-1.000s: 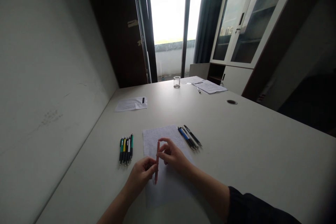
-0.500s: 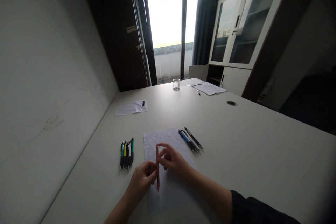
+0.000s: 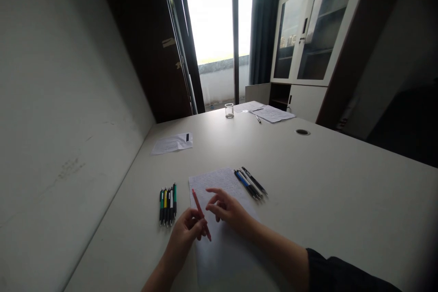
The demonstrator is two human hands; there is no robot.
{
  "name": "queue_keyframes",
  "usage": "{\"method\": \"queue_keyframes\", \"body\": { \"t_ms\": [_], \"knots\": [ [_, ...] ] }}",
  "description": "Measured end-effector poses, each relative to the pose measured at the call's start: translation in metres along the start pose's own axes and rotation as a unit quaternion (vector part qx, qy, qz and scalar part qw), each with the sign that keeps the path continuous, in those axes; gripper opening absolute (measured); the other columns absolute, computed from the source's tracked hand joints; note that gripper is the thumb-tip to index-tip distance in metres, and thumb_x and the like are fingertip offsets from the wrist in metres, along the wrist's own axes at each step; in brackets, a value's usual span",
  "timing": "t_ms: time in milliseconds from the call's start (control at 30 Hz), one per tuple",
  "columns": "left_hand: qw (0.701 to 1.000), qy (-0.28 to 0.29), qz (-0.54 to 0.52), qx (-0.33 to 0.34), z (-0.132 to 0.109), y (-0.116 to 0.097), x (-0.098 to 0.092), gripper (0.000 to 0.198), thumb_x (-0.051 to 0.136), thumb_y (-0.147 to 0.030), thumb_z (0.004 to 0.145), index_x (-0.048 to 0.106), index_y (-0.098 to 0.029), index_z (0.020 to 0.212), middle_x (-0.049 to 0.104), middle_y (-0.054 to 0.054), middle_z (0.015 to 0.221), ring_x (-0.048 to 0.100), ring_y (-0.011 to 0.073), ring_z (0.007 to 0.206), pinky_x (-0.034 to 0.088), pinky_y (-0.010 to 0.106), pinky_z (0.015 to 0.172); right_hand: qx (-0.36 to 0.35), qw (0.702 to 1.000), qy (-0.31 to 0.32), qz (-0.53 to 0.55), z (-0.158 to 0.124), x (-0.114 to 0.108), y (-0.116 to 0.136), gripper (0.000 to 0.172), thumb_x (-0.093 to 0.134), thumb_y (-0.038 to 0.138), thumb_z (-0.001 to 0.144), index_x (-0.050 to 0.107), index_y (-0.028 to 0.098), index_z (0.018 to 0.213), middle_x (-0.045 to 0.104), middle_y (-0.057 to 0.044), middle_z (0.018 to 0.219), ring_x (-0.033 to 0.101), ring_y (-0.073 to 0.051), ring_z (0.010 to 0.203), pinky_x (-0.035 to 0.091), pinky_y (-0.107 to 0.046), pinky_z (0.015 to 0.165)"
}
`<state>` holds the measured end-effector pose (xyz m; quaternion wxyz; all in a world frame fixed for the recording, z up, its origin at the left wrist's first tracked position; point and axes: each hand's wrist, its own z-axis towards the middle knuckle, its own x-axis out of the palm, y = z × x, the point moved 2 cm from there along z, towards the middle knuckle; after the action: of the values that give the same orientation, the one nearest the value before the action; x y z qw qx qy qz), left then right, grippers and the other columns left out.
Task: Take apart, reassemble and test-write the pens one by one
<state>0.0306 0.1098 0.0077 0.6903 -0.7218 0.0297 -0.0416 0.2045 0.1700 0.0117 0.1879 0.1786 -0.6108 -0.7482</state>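
A red pen is pinched between the thumb and fingers of my left hand, tilted with its upper end leaning left. Just right of it, my right hand hovers apart from the pen, index finger stretched out and nothing in its grasp. Beneath both hands lies a sheet of lined paper with writing on it. Left of the sheet is a row of pens with green, yellow, black and white barrels. Another group of pens, blue, white and black, rests by the paper's upper right edge.
On the white table, a clear glass stands at the far edge. Papers with a pen lie to its right, and a creased sheet lies at left. A round cable hole is at right. A wall borders the left side.
My right hand has let go of the red pen and drawn slightly away. In my left hand, the pen has tipped from upright to leaning left.
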Motion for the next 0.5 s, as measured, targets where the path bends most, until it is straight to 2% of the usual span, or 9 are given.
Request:
{"method": "queue_keyframes", "body": {
  "t_ms": [67, 100, 167, 333, 500],
  "knots": [
    [0.999, -0.024, -0.029, 0.013, 0.0001, -0.0026, -0.0026, 0.025, 0.072, -0.036, 0.081, 0.06, -0.015, 0.086, 0.066, 0.004, 0.077, 0.061, 0.015, 0.067, 0.045, 0.024, 0.06, -0.003, 0.999, -0.003, -0.044, 0.0002, -0.0022, 0.002, 0.024, 0.061, 0.036, 0.091, 0.065, 0.019, 0.108, 0.067, -0.001, 0.084, 0.058, -0.011, 0.058, 0.046, -0.023, 0.056],
    [0.998, -0.038, -0.041, 0.018, 0.0, -0.0041, -0.0039, 0.024, 0.072, -0.035, 0.08, 0.06, -0.015, 0.085, 0.067, 0.005, 0.078, 0.062, 0.0157, 0.069, 0.046, 0.025, 0.062, -0.006, 0.998, 0.0, -0.07, 0.0002, -0.003, 0.0034, 0.021, 0.059, 0.037, 0.093, 0.068, 0.018, 0.098, 0.067, -0.001, 0.081, 0.057, -0.01, 0.056, 0.045, -0.023, 0.056],
    [0.996, -0.064, -0.059, 0.023, -0.0003, -0.0071, -0.0059, 0.023, 0.074, -0.034, 0.078, 0.061, -0.015, 0.083, 0.067, 0.006, 0.079, 0.063, 0.0173, 0.073, 0.047, 0.027, 0.066, -0.018, 0.993, 0.014, -0.118, 0.0001, -0.0035, 0.0063, 0.026, 0.054, 0.036, 0.096, 0.069, 0.017, 0.085, 0.067, -0.001, 0.075, 0.055, -0.01, 0.055, 0.044, -0.023, 0.057],
    [0.992, -0.081, -0.095, 0.014, -0.002, -0.0108, -0.0085, 0.021, 0.076, -0.031, 0.077, 0.063, -0.015, 0.083, 0.067, 0.006, 0.085, 0.065, 0.0195, 0.081, 0.049, 0.03, 0.074, -0.07, 0.974, 0.045, -0.21, -0.0006, -0.0015, 0.0091, 0.027, 0.054, 0.032, 0.095, 0.071, 0.017, 0.079, 0.066, -0.001, 0.074, 0.058, -0.012, 0.066, 0.042, -0.022, 0.064],
    [0.991, -0.072, -0.113, 0.014, -0.0025, -0.0107, -0.0089, 0.021, 0.077, -0.031, 0.078, 0.066, -0.014, 0.086, 0.068, 0.007, 0.088, 0.067, 0.0213, 0.084, 0.05, 0.032, 0.078, -0.067, 0.967, 0.051, -0.241, -0.001, -0.0015, 0.0071, 0.03, 0.052, 0.028, 0.096, 0.069, 0.017, 0.074, 0.067, -0.002, 0.075, 0.059, -0.013, 0.069, 0.042, -0.022, 0.066]
  ]
}}
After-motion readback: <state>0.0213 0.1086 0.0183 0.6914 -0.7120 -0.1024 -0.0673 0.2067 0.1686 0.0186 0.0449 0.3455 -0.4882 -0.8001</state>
